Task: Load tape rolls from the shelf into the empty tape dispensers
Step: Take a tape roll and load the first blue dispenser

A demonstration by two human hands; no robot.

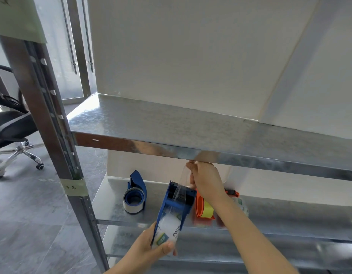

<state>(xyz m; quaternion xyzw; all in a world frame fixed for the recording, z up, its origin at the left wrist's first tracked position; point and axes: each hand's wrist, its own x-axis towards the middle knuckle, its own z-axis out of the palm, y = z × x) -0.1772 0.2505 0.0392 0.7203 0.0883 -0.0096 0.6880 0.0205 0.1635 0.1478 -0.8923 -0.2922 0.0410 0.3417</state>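
My left hand (151,247) grips the rear of a blue tape dispenser (176,202) that carries a clear tape roll (168,227) with a printed label. Above it, my right hand (204,180) pinches the free end of the clear tape strip (182,181) and holds it stretched up from the dispenser's front end, close under the upper shelf's front edge. A second blue dispenser (136,193) with a tape roll in it lies on the lower shelf (116,206) to the left. An orange dispenser (203,209) lies on that shelf behind my right wrist.
The metal rack's upright post (52,123) stands at the left. Its upper shelf (171,125) carries nothing in view. A wrapped tape roll (241,204) lies partly hidden behind my right forearm. A black office chair (11,123) stands on the grey floor at far left.
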